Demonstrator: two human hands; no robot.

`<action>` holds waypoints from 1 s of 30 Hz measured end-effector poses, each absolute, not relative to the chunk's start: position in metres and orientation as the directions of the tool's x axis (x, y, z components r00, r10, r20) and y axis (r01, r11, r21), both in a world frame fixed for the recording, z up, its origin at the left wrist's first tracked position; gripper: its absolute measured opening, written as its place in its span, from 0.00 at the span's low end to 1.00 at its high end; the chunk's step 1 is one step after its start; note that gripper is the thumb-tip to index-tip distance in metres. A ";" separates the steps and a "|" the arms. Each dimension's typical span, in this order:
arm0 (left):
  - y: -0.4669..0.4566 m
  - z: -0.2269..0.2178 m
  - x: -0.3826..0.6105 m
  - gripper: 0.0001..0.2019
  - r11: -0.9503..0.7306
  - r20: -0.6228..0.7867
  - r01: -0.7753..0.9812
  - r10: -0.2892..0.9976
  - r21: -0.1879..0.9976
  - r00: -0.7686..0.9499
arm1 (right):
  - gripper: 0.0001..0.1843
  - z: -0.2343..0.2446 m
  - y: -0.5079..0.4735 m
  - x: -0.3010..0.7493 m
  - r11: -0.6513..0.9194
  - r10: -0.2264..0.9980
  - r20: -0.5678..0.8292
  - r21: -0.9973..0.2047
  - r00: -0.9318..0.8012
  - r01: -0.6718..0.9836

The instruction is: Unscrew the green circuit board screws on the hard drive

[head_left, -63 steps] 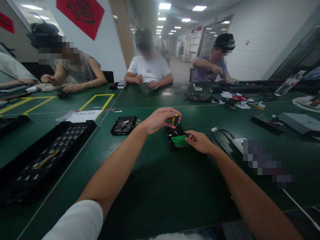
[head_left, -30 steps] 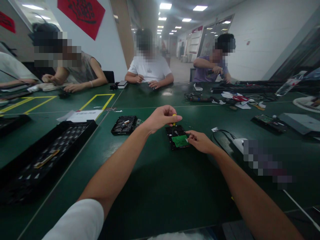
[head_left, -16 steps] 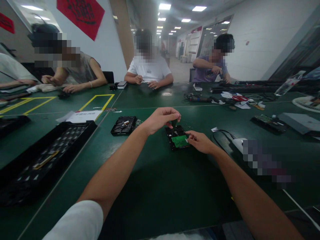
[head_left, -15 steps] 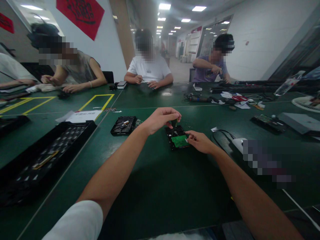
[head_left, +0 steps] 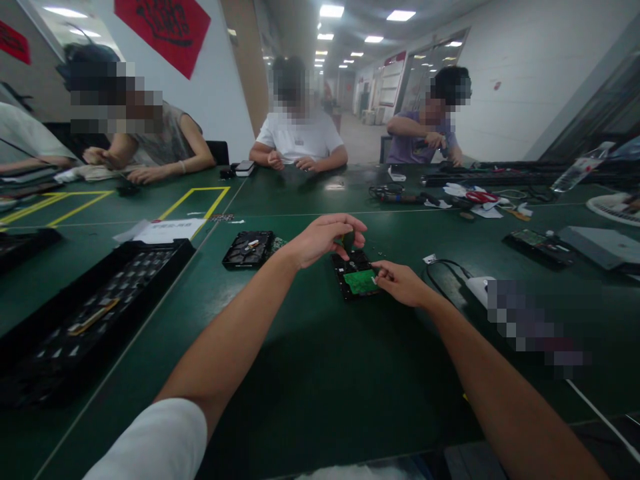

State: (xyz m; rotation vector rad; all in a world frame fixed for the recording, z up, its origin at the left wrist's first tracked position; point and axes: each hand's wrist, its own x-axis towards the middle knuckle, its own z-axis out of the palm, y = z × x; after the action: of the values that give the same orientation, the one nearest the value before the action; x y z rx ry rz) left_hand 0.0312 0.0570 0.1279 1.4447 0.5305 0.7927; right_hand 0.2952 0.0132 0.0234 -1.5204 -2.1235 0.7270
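In front of me on the table lies a black hard drive (head_left: 341, 285) with a green circuit board (head_left: 361, 281) on its upper face. My left hand (head_left: 327, 239) is above its far side, fingers around the dark handle of a small screwdriver (head_left: 349, 241) held upright. The screwdriver's tip is hidden by the hand. At the drive's right edge, my right hand (head_left: 400, 281) is closed, thumb and fingers gripping that edge. Tiny screws (head_left: 381, 253) lie just beyond the drive. A second black drive (head_left: 249, 250) rests to the left, a small light-coloured piece on top.
A long black tray (head_left: 145, 280) stands at the left, with a paper sheet (head_left: 170, 230) behind it. To the right are a white device with a cable (head_left: 483, 290), another drive (head_left: 537, 247) and a grey box (head_left: 600, 247). Several people sit across the table.
My left hand's fingers have spread and shifted around the screwdriver handle, which looks slightly turned. My right hand and the hard drive have stayed in place.
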 end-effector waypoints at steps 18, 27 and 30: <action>0.063 0.120 0.035 0.07 -0.171 0.198 -0.100 0.813 0.980 0.548 | 0.26 0.026 0.013 0.295 0.258 0.946 0.015 -0.638 -0.323 0.726; 0.061 0.123 0.034 0.09 -0.033 0.143 -0.198 0.806 0.980 0.575 | 0.27 0.025 0.013 0.297 0.270 0.939 0.016 -0.656 -0.345 0.705; 0.061 0.123 0.034 0.09 -0.101 0.175 -0.162 0.815 0.982 0.553 | 0.26 0.026 0.013 0.297 0.264 0.941 0.016 -0.656 -0.337 0.707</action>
State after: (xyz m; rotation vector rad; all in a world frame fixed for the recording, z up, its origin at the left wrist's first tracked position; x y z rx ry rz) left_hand 0.0335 0.0614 0.1226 1.4455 0.5983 0.9092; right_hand 0.2969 0.0133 0.0259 -1.4947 -2.1362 0.7859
